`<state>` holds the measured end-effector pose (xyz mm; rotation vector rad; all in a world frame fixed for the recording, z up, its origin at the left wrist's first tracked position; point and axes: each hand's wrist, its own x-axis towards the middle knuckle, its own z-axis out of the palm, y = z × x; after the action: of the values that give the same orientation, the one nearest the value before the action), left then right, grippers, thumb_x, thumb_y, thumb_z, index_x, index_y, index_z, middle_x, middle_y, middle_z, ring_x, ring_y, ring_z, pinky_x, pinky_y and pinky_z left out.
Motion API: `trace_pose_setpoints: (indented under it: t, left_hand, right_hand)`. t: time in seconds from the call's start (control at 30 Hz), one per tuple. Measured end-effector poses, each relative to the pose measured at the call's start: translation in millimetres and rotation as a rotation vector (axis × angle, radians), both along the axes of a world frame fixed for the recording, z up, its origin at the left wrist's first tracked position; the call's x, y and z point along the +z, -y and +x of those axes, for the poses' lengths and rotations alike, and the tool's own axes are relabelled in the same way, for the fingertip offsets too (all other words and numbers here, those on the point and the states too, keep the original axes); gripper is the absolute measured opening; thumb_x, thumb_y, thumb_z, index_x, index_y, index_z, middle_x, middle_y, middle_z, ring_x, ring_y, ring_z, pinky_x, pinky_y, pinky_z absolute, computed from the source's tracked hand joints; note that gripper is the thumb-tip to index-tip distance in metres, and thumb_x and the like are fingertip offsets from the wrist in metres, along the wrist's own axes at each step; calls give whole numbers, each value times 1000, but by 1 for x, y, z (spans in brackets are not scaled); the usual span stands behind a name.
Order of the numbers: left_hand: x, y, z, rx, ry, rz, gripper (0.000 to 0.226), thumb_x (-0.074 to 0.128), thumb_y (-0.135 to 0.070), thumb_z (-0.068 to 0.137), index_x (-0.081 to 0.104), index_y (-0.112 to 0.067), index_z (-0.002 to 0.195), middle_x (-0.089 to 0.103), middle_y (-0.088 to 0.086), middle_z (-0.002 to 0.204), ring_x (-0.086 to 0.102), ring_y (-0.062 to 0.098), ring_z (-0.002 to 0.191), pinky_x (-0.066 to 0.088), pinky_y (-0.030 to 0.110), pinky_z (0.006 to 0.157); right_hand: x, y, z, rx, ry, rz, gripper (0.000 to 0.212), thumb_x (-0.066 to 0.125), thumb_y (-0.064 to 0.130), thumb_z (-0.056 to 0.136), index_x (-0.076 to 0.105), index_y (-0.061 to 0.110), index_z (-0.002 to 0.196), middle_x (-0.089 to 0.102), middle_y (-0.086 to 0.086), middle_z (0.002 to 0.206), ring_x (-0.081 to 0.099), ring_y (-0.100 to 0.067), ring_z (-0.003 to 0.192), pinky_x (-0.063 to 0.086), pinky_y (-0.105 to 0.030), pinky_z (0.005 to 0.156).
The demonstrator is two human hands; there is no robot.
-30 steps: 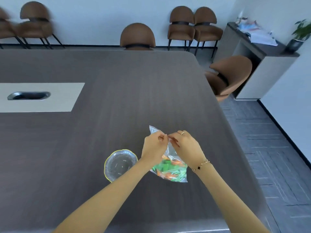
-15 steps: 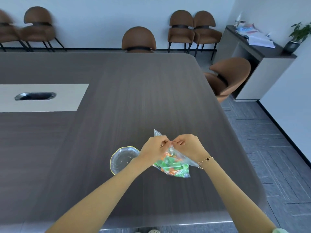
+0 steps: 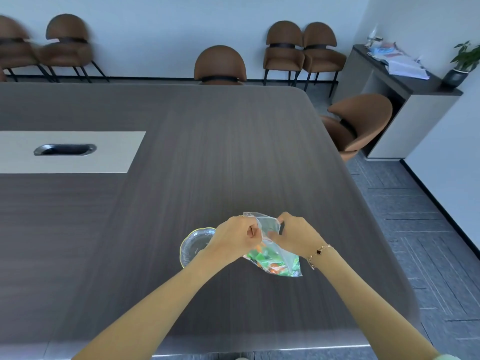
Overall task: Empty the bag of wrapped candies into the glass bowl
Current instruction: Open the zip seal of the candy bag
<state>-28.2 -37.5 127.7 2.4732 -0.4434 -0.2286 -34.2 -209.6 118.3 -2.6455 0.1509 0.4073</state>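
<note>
1. Pinching the top edge of the clear bag (image 3: 275, 252) of green and orange candies (image 3: 272, 263): left hand (image 3: 235, 239) and right hand (image 3: 294, 236), fingers curled.
2. Glass bowl (image 3: 193, 246), at the bag's 9 o'clock, on the table (image 3: 207, 152).
3. Chair (image 3: 220, 64), 12 o'clock, beyond the table.

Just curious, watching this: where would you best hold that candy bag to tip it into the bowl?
Probably by its bottom corner, reached from the right. The candies sit low there, while both hands hold the mouth, next to the glass bowl.
</note>
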Motion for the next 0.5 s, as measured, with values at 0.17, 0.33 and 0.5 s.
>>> trace_pose_setpoints:
  t: [0.17, 0.33, 0.5]
  left_hand:
    - [1, -7, -5, -32, 27, 52, 12, 56, -22, 78, 59, -20, 67, 61, -7, 65, 61, 17, 72, 42, 24, 60]
    - [2, -25, -7, -59, 18, 168, 14, 54, -26, 76, 57, -18, 65, 67, 0, 75, 60, 19, 75, 51, 33, 65]
    - [8, -40, -3, -28, 39, 234, 15, 53, -29, 77, 60, -18, 69, 67, -2, 79, 55, 16, 69, 48, 32, 65]
  right_hand:
    - [9, 1, 10, 7, 83, -59, 21, 51, 8, 85, 55, 2, 105, 67, -17, 101, 64, -36, 85, 50, -37, 68]
    - [20, 28, 34, 9, 325, -321, 22, 45, -9, 85, 55, 0, 102, 65, -18, 100, 61, -36, 91, 50, -38, 69]
    - [17, 43, 39, 33, 312, -103, 12, 47, 9, 92, 58, 6, 94, 66, -12, 93, 61, -30, 82, 47, -33, 65]
